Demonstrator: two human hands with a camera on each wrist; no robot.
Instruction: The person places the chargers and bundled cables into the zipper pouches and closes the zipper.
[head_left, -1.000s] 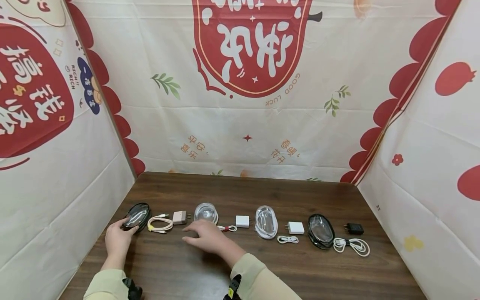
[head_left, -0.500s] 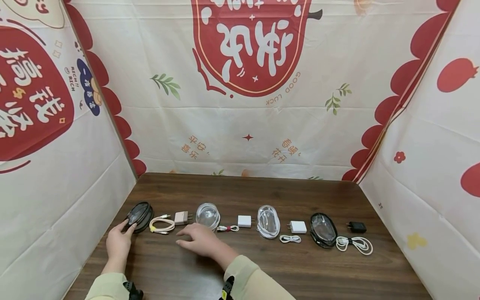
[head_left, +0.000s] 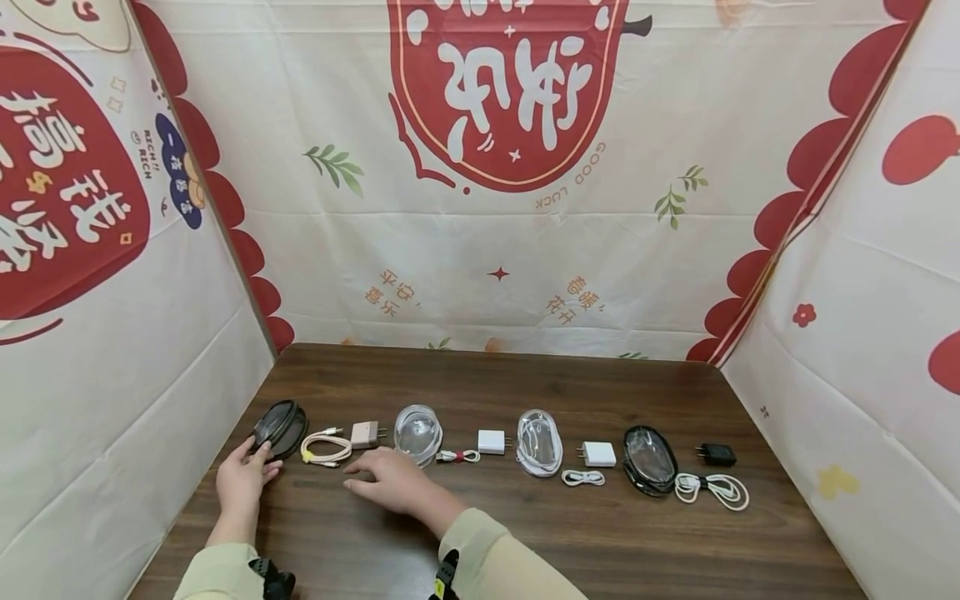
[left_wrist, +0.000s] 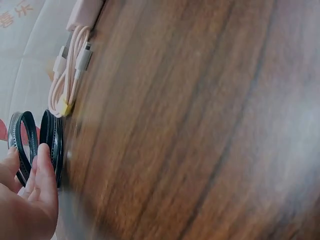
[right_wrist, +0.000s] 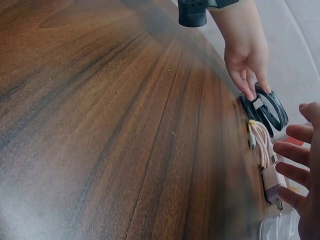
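1. Cloth backdrop [head_left: 495,242]: cream with red prints, it encloses the desk at the back and both sides.
2. Desk [head_left: 562,542]: brown wood grain, it carries a row of cases, cables and adapters.
3. Hands: the left hand [head_left: 242,483] has its fingers and thumb bent at the rim of the left black case, holding it; the right hand [head_left: 397,487] has its fingers loosely extended and apart, holding nothing, near the clear round case.
4. Cases: the left black case [head_left: 281,425] is at the row's left end, its halves gaping apart; rightward come the clear round case [head_left: 417,433], clear oval case [head_left: 538,442] and right black case [head_left: 649,458].
5. Cables: the pink cable [left_wrist: 67,87], yellow-tied, lies beside the left black case; white ones lie farther right.
6. Adapters: pink adapter [head_left: 364,434], two white ones, black adapter [head_left: 717,454].
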